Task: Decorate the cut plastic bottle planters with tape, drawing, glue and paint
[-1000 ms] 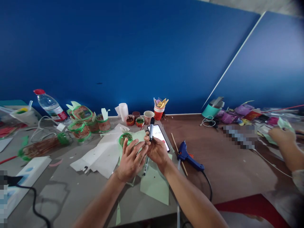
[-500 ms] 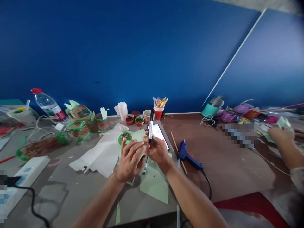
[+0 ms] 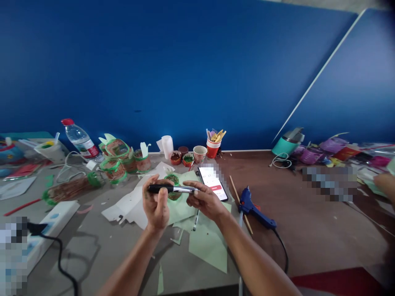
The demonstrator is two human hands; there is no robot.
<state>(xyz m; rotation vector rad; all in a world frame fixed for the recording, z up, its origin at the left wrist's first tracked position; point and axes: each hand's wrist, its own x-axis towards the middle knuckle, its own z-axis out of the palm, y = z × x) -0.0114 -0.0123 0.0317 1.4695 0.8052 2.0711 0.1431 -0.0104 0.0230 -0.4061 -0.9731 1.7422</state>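
Observation:
A marker pen (image 3: 182,189) lies level between my two hands, its black cap to the left and its silver barrel to the right. My left hand (image 3: 157,205) is closed on the capped end, thumb pressed against it. The barrel end is pinched in the fingers of my right hand (image 3: 205,200). Below and beyond the hands are pale green paper sheets (image 3: 208,250) and a small green-rimmed piece (image 3: 173,179), partly hidden by the pen. A thin pen (image 3: 196,220) rests on the paper under my right hand.
A phone (image 3: 219,191) and a blue glue gun (image 3: 254,209) with a wooden stick lie to the right. Paper cups (image 3: 200,154) stand at the back. Green-edged brown jars (image 3: 113,169), a bottle (image 3: 80,142) and a power strip (image 3: 52,230) are left. A co-worker's hand (image 3: 384,185) shows far right.
The marker has swung from upright to level. My left hand, earlier beside it with fingers spread, has closed on its cap. The view has shifted slightly left.

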